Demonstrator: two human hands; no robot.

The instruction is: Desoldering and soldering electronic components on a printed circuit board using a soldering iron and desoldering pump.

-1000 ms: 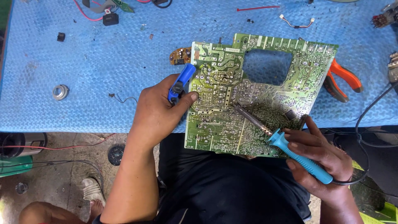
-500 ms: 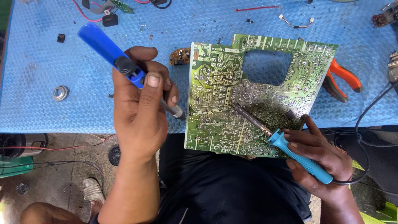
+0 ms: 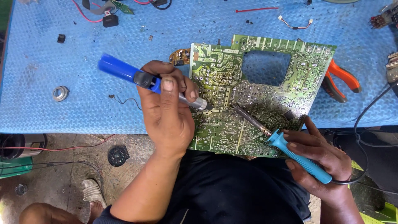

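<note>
the left hand (image 3: 168, 114) is wrapped tight around a blue solder sucker (image 3: 141, 78), thumb on top, its metal tip touching the green circuit board (image 3: 265, 93) near the board's left edge. the right hand (image 3: 317, 155) is clamped on the light blue handle of a soldering iron (image 3: 286, 143), whose tip rests on the board's middle. the board overhangs the front edge of the blue desk (image 3: 62, 49). orange pliers (image 3: 342, 81) lie by the board's right edge.
</note>
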